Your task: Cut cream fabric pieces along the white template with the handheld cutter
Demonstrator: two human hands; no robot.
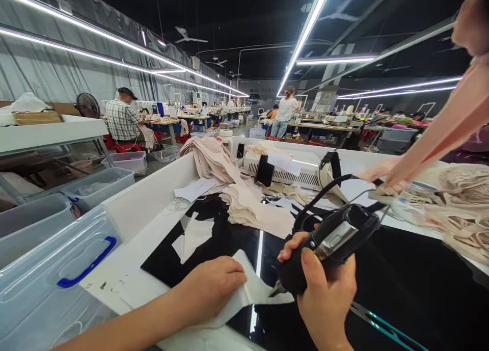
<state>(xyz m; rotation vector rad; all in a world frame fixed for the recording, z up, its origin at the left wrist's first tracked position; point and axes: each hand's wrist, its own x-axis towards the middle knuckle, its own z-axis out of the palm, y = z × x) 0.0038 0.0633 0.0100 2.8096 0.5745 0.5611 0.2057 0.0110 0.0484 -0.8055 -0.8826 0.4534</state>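
Open bin (110,195) past the table's (126,285) left edge has crumpled clear plastic (93,188) in it; can't tell what's in the blue-handled tub (42,290). Right hand (323,295) is wrapped round a black tool (336,239) in from the table's near edge, long axis slanting, tip (277,290) pointing down-left at white cloth (260,287) gripped by the left hand (217,285).

Left hand (219,285) turned down, right hand (324,295) in a tight grip.
The bare left arm (153,313) reaches in low from the left side, and the left fingers (237,278) curl under, so their tips are hidden. The right hand comes up from the bottom. Its thumb (313,269) points up, and fingertips (287,250) peek out beyond it.
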